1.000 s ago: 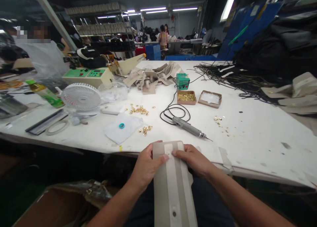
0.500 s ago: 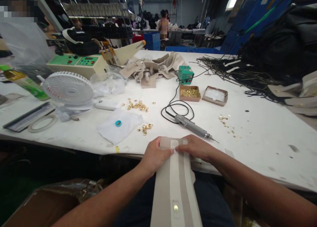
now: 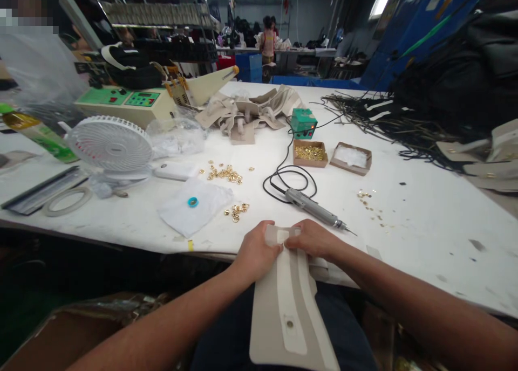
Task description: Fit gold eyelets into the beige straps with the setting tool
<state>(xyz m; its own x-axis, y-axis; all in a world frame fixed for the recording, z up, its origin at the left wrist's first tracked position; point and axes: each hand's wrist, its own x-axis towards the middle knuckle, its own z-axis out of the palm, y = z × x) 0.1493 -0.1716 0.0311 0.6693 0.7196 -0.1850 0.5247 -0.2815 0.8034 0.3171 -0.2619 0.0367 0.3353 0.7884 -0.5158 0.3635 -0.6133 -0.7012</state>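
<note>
A long beige strip-like panel (image 3: 265, 320) with paler bands slopes from the table edge down over my lap. Near its lower end a round metal piece (image 3: 290, 324) sits in a pale patch. My left hand (image 3: 257, 249) grips the panel's far end from the left, thumb on top. From the right, my right hand (image 3: 313, 239) grips the same end, its thumb close to the left one beside a small dark spot. Fingers under the panel are hidden. Just beyond my right hand lies a grey electric screwdriver (image 3: 313, 206) with a black cable.
Small gold metal fittings (image 3: 226, 173) lie loose on the white table (image 3: 259, 155). Beyond are a box of gold parts (image 3: 309, 162), a box of white pieces (image 3: 351, 169) and a green power unit (image 3: 303, 124). A white fan (image 3: 109, 147) stands left; beige pieces (image 3: 251, 112) are heaped behind.
The panel's lower end has lifted and swung slightly, so its rounded near edge now shows. Both hands keep hold of the far end, with a slight shift.
</note>
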